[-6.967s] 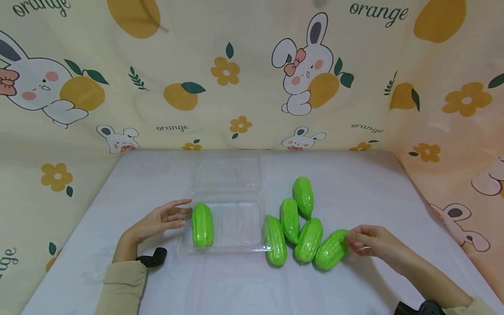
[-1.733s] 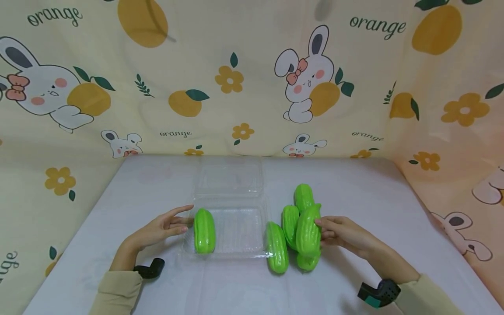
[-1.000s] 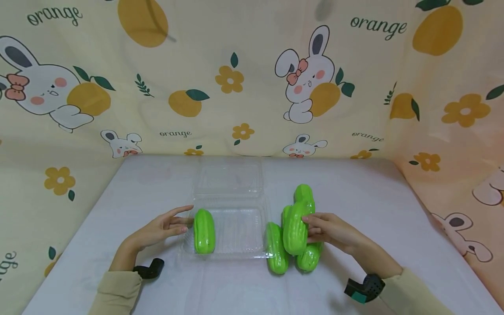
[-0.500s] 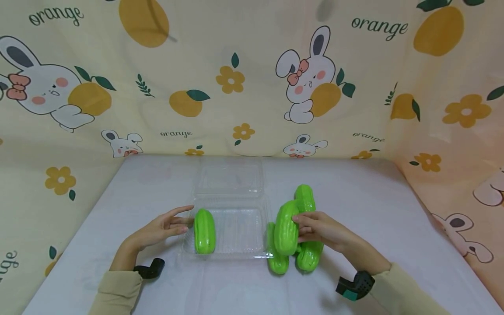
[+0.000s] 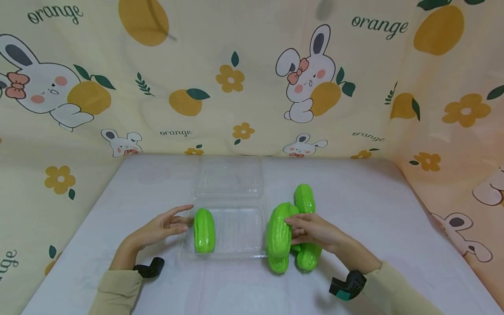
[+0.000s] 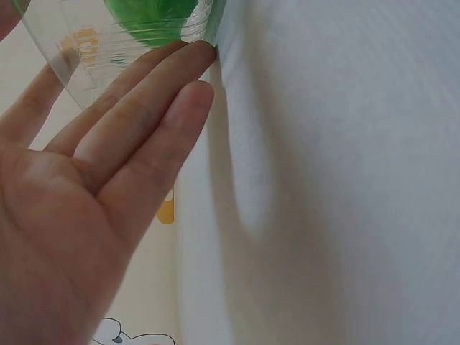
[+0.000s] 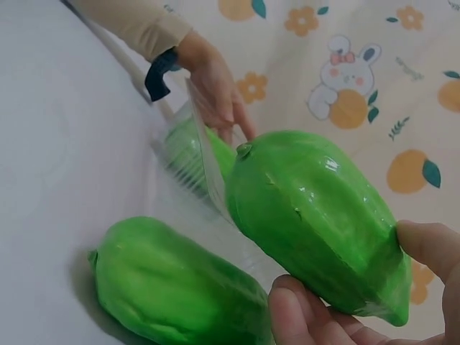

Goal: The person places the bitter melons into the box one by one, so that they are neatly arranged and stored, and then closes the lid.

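Note:
My right hand [image 5: 315,229] pinches a glossy, ridged green papaya [image 5: 278,232] between thumb and fingers. It is raised beside the right wall of a clear plastic clamshell box [image 5: 240,227], over another papaya [image 5: 278,264] lying below. In the right wrist view the held papaya [image 7: 316,223] shows a stem nub at one end and a pointed tip at the other. One papaya [image 5: 204,231] lies upright along the box's left side. My left hand [image 5: 159,229] has its fingers extended, fingertips right at the box's left wall, as the left wrist view confirms.
More green papayas lie right of the box, including one at the back [image 5: 304,197] and one at the front [image 5: 308,258], partly behind the right hand. The box's lid [image 5: 230,177] lies folded back. A patterned cloth [image 5: 252,65] walls the white table.
The right hand has lifted the rightmost papaya and carried it left over the others, up to the box's right edge. The left hand stays at the box's left wall.

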`<state>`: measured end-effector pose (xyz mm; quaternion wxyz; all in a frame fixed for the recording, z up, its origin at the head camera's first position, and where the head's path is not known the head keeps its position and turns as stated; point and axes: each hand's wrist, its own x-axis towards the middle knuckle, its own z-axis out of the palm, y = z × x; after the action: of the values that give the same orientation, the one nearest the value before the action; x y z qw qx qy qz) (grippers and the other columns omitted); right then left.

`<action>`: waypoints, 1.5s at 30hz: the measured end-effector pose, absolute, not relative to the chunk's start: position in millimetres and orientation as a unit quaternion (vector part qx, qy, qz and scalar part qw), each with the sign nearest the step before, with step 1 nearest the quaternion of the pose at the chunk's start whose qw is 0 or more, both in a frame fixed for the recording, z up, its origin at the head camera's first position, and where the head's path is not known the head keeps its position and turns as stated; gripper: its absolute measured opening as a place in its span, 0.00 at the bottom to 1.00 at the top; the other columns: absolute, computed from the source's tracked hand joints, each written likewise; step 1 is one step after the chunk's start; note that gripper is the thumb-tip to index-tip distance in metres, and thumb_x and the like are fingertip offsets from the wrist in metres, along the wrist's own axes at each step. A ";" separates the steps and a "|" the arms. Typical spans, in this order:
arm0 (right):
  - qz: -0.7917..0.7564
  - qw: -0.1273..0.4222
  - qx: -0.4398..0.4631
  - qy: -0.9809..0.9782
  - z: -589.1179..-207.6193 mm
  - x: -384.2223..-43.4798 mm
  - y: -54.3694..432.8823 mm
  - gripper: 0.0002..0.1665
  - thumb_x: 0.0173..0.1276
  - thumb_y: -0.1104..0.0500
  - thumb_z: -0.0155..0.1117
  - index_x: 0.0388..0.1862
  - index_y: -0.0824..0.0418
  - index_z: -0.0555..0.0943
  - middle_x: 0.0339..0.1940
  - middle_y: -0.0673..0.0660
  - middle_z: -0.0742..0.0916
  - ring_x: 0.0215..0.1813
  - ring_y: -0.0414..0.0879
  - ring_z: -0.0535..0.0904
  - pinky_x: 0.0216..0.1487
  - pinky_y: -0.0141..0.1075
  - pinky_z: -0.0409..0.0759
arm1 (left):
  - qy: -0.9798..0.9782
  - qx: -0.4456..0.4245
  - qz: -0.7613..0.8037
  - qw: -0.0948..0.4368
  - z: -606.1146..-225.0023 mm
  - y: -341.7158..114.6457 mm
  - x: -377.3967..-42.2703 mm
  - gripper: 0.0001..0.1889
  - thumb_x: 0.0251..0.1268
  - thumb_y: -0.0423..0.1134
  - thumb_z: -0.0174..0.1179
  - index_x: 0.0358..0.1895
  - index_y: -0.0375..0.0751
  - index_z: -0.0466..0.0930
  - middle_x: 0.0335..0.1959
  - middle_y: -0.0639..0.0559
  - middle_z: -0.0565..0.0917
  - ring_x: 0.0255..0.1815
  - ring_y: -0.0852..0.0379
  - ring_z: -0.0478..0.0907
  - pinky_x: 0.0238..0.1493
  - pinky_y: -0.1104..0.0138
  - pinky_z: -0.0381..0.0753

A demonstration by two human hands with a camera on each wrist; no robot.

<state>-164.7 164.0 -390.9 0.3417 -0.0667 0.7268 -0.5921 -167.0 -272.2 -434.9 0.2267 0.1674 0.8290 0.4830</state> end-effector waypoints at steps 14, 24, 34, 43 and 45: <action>-0.600 0.351 -0.085 0.713 -390.8 -167.7 149.9 0.32 0.74 0.51 0.52 0.60 0.79 0.68 0.38 0.50 0.86 0.42 0.39 0.84 0.51 0.35 0.84 | 0.828 0.159 0.486 0.231 -435.8 -271.6 -167.7 0.36 0.71 0.45 0.55 0.77 0.46 0.49 0.69 0.30 0.69 0.71 0.31 0.65 0.64 0.36 0.67; -0.611 0.358 -0.087 0.701 -390.7 -168.8 140.1 0.30 0.73 0.51 0.55 0.58 0.78 0.69 0.36 0.48 0.86 0.40 0.38 0.84 0.49 0.33 0.85 | 0.825 0.153 0.490 0.236 -437.9 -271.1 -168.8 0.35 0.71 0.45 0.54 0.77 0.47 0.49 0.69 0.30 0.68 0.71 0.32 0.65 0.65 0.36 0.65; -0.602 0.360 -0.096 0.706 -386.7 -170.1 130.9 0.30 0.73 0.52 0.55 0.57 0.78 0.70 0.35 0.49 0.85 0.39 0.39 0.83 0.49 0.34 0.85 | 0.829 0.152 0.485 0.233 -438.6 -271.4 -168.8 0.35 0.71 0.45 0.54 0.76 0.46 0.49 0.69 0.30 0.69 0.71 0.32 0.65 0.65 0.37 0.66; -0.593 0.355 -0.105 0.715 -386.2 -171.2 122.0 0.35 0.72 0.50 0.56 0.62 0.79 0.67 0.41 0.55 0.86 0.42 0.40 0.84 0.51 0.38 0.85 | 0.827 0.153 0.489 0.232 -438.9 -271.7 -168.8 0.35 0.71 0.44 0.54 0.76 0.47 0.50 0.69 0.30 0.69 0.71 0.32 0.66 0.65 0.37 0.67; -0.589 0.355 -0.109 0.718 -385.8 -171.3 119.4 0.36 0.72 0.49 0.57 0.63 0.79 0.67 0.43 0.57 0.86 0.42 0.40 0.84 0.51 0.39 0.85 | 0.828 0.155 0.486 0.232 -438.7 -271.7 -168.9 0.35 0.71 0.44 0.54 0.76 0.45 0.49 0.69 0.30 0.69 0.71 0.33 0.66 0.65 0.37 0.67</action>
<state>-171.3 119.4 -385.8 0.3546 -0.1088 0.7177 -0.5894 -168.9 -271.7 -438.7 0.2319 0.1549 0.8281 0.4864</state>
